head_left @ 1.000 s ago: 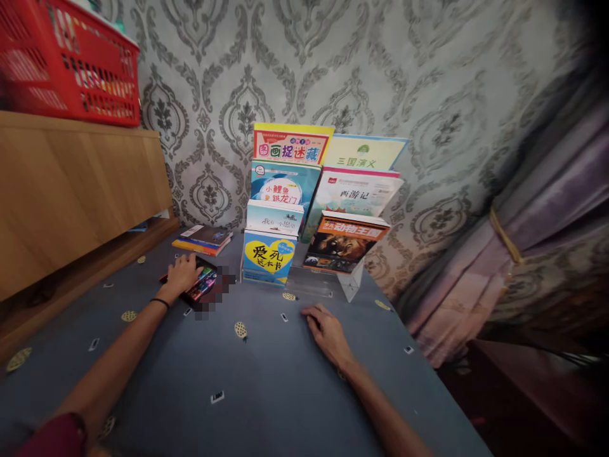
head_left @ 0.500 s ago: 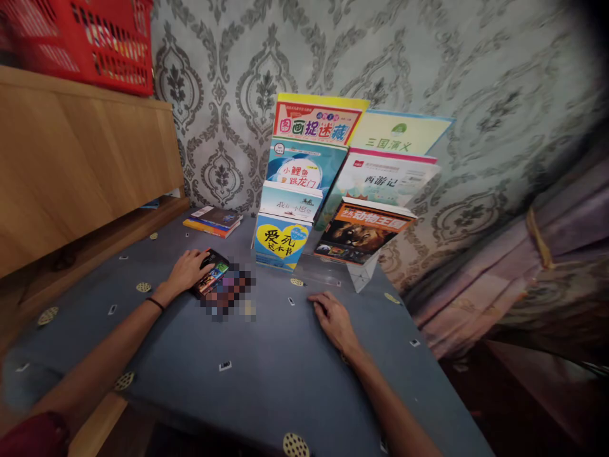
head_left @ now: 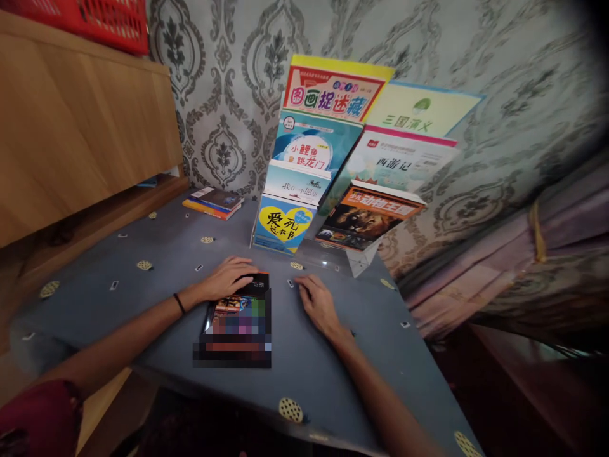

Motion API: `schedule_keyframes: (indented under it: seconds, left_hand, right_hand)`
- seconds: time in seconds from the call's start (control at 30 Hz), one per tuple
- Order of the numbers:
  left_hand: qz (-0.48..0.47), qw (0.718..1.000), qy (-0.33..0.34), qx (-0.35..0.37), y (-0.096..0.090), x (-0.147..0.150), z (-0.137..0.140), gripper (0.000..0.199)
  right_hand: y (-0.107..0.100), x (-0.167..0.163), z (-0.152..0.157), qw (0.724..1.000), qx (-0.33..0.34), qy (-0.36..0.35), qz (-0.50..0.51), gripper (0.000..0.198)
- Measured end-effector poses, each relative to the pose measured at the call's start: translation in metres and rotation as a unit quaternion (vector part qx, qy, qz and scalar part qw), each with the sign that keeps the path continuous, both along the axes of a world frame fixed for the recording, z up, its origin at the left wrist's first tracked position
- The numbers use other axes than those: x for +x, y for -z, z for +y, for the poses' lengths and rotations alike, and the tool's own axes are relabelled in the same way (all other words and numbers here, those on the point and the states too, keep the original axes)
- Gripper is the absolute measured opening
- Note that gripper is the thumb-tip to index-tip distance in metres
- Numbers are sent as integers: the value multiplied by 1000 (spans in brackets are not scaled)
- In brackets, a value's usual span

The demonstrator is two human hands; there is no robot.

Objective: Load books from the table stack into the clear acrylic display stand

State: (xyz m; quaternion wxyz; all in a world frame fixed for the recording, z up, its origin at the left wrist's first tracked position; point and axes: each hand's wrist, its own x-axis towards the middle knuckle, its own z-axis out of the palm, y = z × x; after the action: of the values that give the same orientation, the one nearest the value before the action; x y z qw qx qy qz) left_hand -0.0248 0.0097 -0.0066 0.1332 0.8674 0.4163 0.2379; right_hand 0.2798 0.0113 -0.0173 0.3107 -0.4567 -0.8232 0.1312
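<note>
My left hand (head_left: 231,279) grips the far edge of a dark, colourful book (head_left: 234,303), its thumb on the cover and its fingers over the top edge. The book lies on the cloth-covered table in front of me, and part of its cover is blurred out. To its right, my right hand (head_left: 318,304) rests on the table, holding nothing, with its fingers loosely bent. Beyond both hands, a clear display stand (head_left: 362,261) bears several upright books, among them a blue one with a yellow heart (head_left: 284,227) and one with a lion cover (head_left: 368,219).
A small stack of books (head_left: 213,202) lies at the back left of the table (head_left: 171,374). Left of it stands a wooden cabinet (head_left: 90,127) with a red basket (head_left: 114,25) on top. A pinkish curtain (head_left: 480,270) hangs at the right, and patterned wallpaper covers the wall behind.
My left hand has brought the book rightward and nearer to me, turning it straighter. My right hand stays resting on the table. The view has tipped downward a little.
</note>
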Motion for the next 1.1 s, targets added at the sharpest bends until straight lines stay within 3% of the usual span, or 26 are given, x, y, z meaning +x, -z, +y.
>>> schedule_keyframes:
  seconds: [0.07, 0.2, 0.43, 0.53, 0.63, 0.8, 0.93, 1.1]
  left_hand:
    - [-43, 999, -21, 2, 0, 3, 2, 39]
    - [-112, 986, -125, -8, 1, -6, 9, 38]
    - [-96, 976, -192, -41, 0, -30, 10, 33]
    - [-97, 977, -178, -58, -1, -36, 11, 32]
    - [-121, 977, -124, -125, 1, -45, 19, 28]
    - [-199, 954, -70, -214, 8, -61, 34, 27]
    - [-214, 950, -60, -221, 12, -65, 37, 27]
    - [-232, 947, -50, -216, 14, -65, 35, 28]
  right_hand:
    - [0, -14, -3, 999, 10, -27, 13, 30]
    - [0, -42, -6, 997, 26, -60, 37, 30]
    - [-1, -67, -8, 995, -4, -100, -2, 32]
    - [-1, -66, -9, 994, -9, -99, -35, 31]
    - [-4, -69, -11, 994, 7, -96, -55, 31]
    - [-17, -104, -15, 983, 44, -153, -93, 32]
    - [-22, -143, -15, 968, 39, -224, -109, 37]
    - [-14, -162, -12, 964, 25, -230, -128, 42]
